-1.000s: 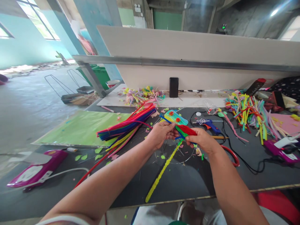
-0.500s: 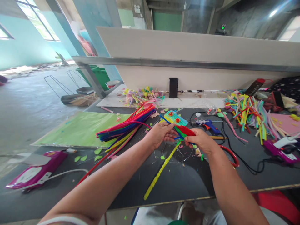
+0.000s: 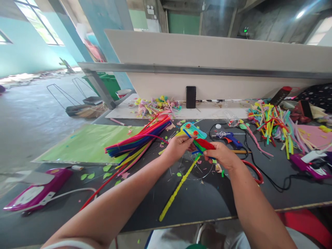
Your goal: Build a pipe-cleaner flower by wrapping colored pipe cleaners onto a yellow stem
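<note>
Still both hands [image 3: 199,152] gripping the pipe-cleaner craft [image 3: 198,138], barely shifted, yellow stem [image 3: 177,188] dangling.

Dark table [image 3: 207,197], littered with paper scraps. Left: green sheet [image 3: 88,141], magenta device [image 3: 36,192] with white cable near front edge. Centre: fanned pipe-cleaner bundle [image 3: 137,140], lone yellow pipe cleaner [image 3: 176,192] lying diagonal. Right of centre: blue glue gun [image 3: 230,138], black cord, red ring [image 3: 255,171]. Far right: heap of cut pipe cleaners [image 3: 272,124], pink sheet [image 3: 315,135], second magenta device [image 3: 308,166]. Back: white board [image 3: 212,112] with pastel scrap pile [image 3: 155,103], black phone [image 3: 191,97] standing upright.
</note>
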Available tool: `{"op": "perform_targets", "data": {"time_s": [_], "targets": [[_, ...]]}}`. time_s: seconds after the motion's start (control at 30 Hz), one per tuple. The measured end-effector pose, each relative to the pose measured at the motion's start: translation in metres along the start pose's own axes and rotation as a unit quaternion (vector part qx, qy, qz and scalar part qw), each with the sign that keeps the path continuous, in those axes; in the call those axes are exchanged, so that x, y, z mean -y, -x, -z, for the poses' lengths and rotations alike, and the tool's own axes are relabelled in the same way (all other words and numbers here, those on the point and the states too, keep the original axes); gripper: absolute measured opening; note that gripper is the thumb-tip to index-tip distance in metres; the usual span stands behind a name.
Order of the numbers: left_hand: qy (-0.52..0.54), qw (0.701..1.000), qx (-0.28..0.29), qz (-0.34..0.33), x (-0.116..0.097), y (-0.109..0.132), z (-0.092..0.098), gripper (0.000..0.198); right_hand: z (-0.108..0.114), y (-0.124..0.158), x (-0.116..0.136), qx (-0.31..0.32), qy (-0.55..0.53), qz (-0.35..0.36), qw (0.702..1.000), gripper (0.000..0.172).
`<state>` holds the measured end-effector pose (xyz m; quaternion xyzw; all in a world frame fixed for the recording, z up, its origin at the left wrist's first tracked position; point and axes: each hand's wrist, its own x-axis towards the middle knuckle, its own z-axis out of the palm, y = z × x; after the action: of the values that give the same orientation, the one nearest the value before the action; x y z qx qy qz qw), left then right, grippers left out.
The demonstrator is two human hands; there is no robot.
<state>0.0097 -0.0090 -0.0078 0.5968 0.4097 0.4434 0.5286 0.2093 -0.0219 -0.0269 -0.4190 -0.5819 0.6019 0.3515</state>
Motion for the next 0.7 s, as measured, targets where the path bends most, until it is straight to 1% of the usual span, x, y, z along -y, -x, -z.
{"op": "perform_targets", "data": {"time_s": [0.13,0.2,0.23,0.27,0.33,0.43,0.53,0.6,0.7], "targets": [[-0.053,0.996,0.038,-0.058,-0.003,0.002,0.001,0.027,0.001,-0.001,0.0,-0.004,-0.006,0.007,1.0,0.012],[-0.063,0.994,0.063,-0.058,-0.006,0.003,0.004,0.021,0.001,0.0,0.002,-0.008,-0.009,0.007,1.0,0.012],[-0.052,0.995,0.08,-0.044,-0.008,0.003,0.006,0.021,0.001,0.0,0.003,-0.008,-0.011,0.006,1.0,0.012],[-0.026,0.994,0.1,-0.022,-0.01,0.002,0.009,0.022,0.0,0.001,0.004,-0.008,-0.013,0.005,1.0,0.012],[0.063,0.988,0.14,0.032,-0.011,0.001,0.015,0.029,0.0,0.002,0.006,-0.006,-0.018,0.008,1.0,0.013],[0.211,0.957,0.175,0.094,-0.009,-0.003,0.023,0.038,0.0,0.004,0.007,-0.001,-0.029,0.017,0.999,0.015],[0.291,0.93,0.183,0.128,-0.002,-0.006,0.026,0.036,0.0,0.006,0.005,0.012,-0.042,0.027,0.999,0.016],[0.319,0.923,0.164,0.143,0.002,-0.007,0.025,0.03,0.001,0.006,0.004,0.021,-0.046,0.031,0.998,0.017],[0.337,0.92,0.124,0.155,0.006,-0.005,0.021,0.018,0.001,0.006,0.003,0.024,-0.045,0.031,0.998,0.017]]}}
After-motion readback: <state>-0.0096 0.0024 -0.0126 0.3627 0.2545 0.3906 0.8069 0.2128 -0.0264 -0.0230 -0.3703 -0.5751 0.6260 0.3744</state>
